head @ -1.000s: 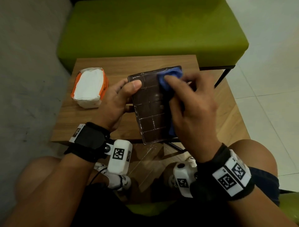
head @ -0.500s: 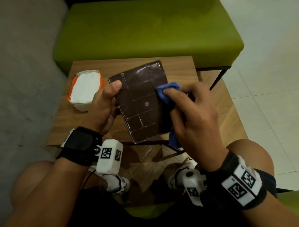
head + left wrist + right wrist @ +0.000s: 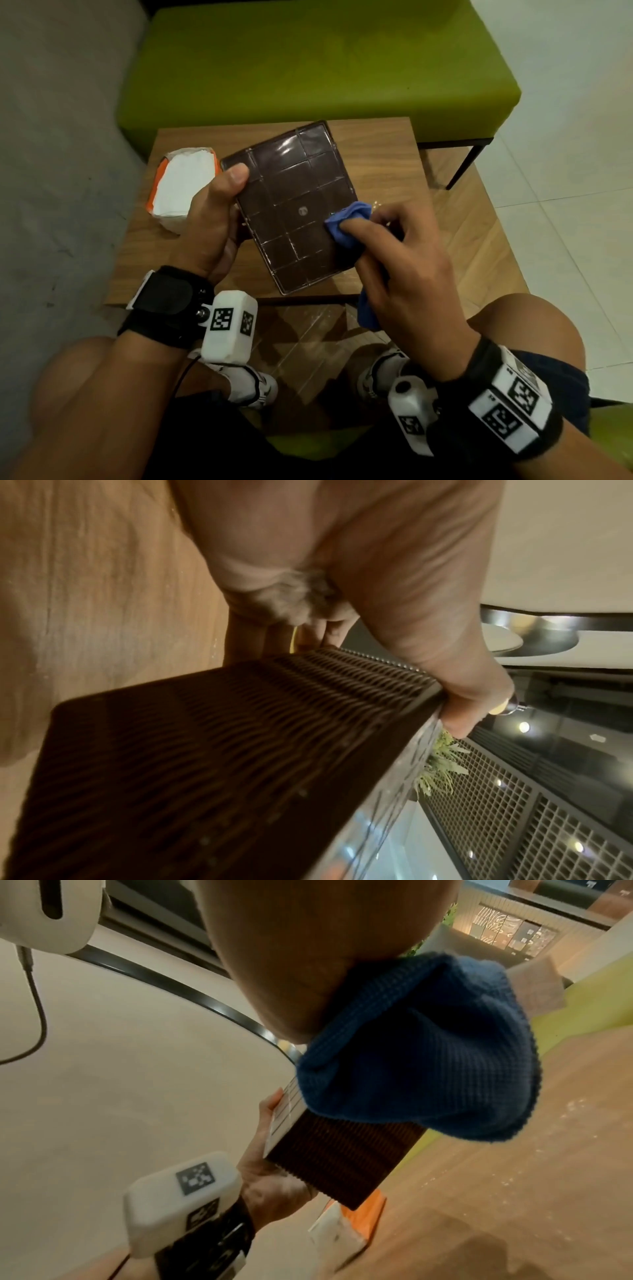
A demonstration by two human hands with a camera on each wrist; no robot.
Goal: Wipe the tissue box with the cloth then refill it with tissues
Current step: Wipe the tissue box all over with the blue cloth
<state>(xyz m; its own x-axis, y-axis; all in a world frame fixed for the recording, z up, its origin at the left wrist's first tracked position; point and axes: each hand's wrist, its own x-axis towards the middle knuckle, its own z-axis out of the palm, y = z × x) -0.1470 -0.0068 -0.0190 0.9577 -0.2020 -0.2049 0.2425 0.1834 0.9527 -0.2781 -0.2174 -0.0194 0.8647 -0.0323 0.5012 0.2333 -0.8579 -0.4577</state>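
**Brown box held up, blue cloth pressed at its right edge**

Brown and ribbed on its sides, the tissue box [image 3: 291,205] sits in my left hand [image 3: 214,226] above the wooden table [image 3: 380,161], its smooth gridded face turned up toward the head camera. My thumb lies curled over the box's upper left corner, and the left wrist view shows the fingers wrapped under the woven side — a firm grasp on the box. My right hand [image 3: 404,270] clutches the blue cloth [image 3: 346,222], bunched under the index finger and pressed against the right edge of the box's face; a tail of cloth hangs down below the palm. On the table just left of the box lies the orange pack of tissues [image 3: 183,186], white sheets showing at its top. Beyond the table stands a green bench [image 3: 308,61].
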